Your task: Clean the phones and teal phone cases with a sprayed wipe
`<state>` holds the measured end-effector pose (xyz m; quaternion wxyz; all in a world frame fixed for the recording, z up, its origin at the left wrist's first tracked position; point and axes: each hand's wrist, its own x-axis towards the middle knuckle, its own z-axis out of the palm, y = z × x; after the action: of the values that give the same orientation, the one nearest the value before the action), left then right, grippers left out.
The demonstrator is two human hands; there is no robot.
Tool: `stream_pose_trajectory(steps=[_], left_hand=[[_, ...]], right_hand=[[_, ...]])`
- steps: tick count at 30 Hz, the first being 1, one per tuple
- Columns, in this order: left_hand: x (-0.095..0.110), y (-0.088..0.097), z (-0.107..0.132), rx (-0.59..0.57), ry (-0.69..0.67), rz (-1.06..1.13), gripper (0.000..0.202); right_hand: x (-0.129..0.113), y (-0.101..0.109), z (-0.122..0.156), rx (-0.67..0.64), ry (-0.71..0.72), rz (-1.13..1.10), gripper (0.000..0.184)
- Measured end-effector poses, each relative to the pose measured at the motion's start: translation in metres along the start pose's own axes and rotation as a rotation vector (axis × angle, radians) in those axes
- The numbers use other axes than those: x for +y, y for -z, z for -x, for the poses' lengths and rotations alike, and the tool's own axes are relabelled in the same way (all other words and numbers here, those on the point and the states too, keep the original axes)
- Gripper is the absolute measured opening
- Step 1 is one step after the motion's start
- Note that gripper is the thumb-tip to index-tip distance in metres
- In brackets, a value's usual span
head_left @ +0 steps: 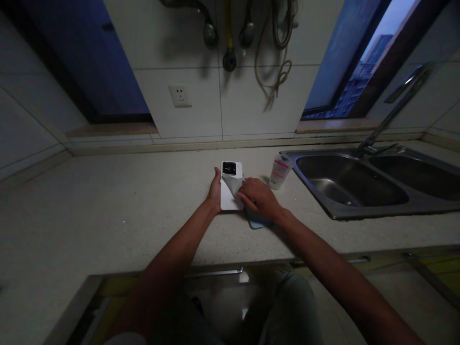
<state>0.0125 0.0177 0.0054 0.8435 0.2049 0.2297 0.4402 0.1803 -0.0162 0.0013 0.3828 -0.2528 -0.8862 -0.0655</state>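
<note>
A white smartphone [228,197] is held up over the counter, its back and black camera block facing me. My left hand [214,189] grips it along the left edge, with the thumb showing beside the camera block. Across the phone's back lies a thin grey wiping cloth [233,183], pinched in the curled fingers of my right hand [261,197]. Partly hidden under that hand, a flat light-blue thing [258,222] rests on the counter; its kind I cannot make out. Just right of my right hand is a clear plastic cup [280,171] with pink print.
The pale speckled counter [151,201] runs along a tiled wall. A double steel sink [352,179] with a tall faucet [402,103] is on the right. Above hang pipes and a tied cord [278,84], with a wall socket [180,96] to their left. Drawer handles [215,273] line the front.
</note>
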Motion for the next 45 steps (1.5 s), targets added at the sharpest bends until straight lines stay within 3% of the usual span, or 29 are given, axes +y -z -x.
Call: stream_pose_trajectory(steps=[7, 13, 20, 26, 33, 38, 45], left_hand=[[-0.004, 0.002, -0.001, -0.019, 0.046, -0.007, 0.08], [-0.007, 0.001, 0.0, -0.055, 0.056, -0.059, 0.076], [-0.007, -0.002, 0.001, -0.061, 0.059, -0.03, 0.075], [-0.008, -0.002, 0.0, -0.054, 0.02, 0.014, 0.076], [-0.004, 0.001, 0.002, -0.012, -0.041, 0.037, 0.082], [0.001, 0.003, -0.001, 0.02, -0.059, -0.018, 0.085], [0.001, -0.007, 0.004, 0.023, -0.066, -0.016, 0.087]], right_hand=[[0.004, -0.002, 0.001, 0.121, -0.162, 0.099, 0.02], [0.009, -0.002, 0.003, 0.193, -0.212, 0.166, 0.036], [0.015, -0.005, 0.006, 0.187, -0.199, 0.153, 0.038], [0.01, -0.003, 0.005, 0.193, -0.117, 0.09, 0.024], [-0.006, -0.004, 0.0, 0.004, 0.125, -0.047, 0.018], [-0.02, -0.01, -0.003, -0.042, 0.29, -0.073, 0.017], [-0.018, -0.008, -0.003, 0.006, 0.315, -0.008, 0.025]])
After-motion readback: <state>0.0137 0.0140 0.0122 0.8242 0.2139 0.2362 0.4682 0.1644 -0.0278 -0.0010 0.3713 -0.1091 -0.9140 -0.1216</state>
